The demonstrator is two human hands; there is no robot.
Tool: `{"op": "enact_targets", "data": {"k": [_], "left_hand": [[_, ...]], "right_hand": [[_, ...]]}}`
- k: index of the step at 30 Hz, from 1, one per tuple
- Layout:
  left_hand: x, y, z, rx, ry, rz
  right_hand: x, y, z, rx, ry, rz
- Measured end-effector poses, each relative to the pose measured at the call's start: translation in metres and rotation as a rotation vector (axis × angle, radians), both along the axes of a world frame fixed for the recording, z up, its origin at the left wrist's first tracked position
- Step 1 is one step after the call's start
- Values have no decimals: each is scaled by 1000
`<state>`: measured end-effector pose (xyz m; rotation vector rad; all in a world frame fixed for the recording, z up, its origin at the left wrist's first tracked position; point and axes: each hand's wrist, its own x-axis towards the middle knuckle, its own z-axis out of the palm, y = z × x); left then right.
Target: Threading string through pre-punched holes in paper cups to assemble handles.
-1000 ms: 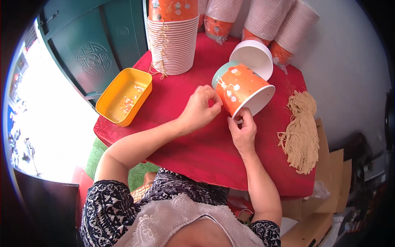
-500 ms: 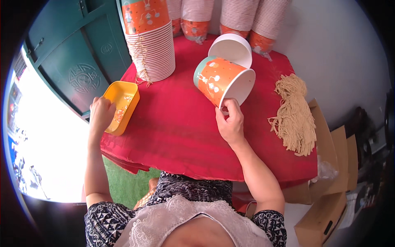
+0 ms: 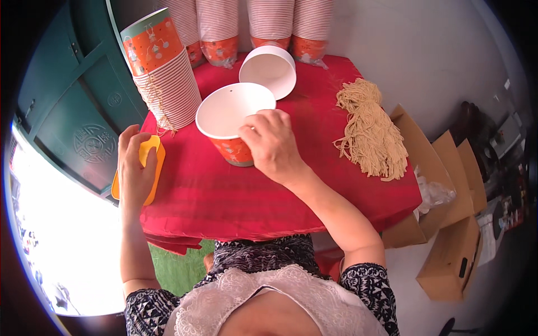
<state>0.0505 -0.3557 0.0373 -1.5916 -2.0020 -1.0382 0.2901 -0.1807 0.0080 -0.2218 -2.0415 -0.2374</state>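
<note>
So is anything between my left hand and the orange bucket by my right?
Only the low right wall of the yellow tray, beside your left hand; past it, red cloth runs to the orange bucket. The bucket stack stands farther back.

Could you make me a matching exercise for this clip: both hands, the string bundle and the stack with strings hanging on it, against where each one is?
Things
1. Right hand
2. Left hand
3. Beige string bundle
4. Stack with hanging strings

Places
A. On the right side of the red cloth
B. At the yellow tray
C. Near the green door
D. At the rim of the orange bucket

Pairs: 1-D, 2-B, 3-A, 4-C
</note>
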Motion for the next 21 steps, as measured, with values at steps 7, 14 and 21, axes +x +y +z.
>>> {"op": "enact_targets", "data": {"k": [7, 14, 21], "left_hand": [[43, 4, 9, 46, 8, -131], [67, -9, -10, 140, -44, -278], [85, -4, -61, 56, -331, -377]], "right_hand": [[22, -13, -2, -60, 13, 83], [118, 9, -26, -216, -68, -176], [219, 56, -46, -357, -11, -507]]}}
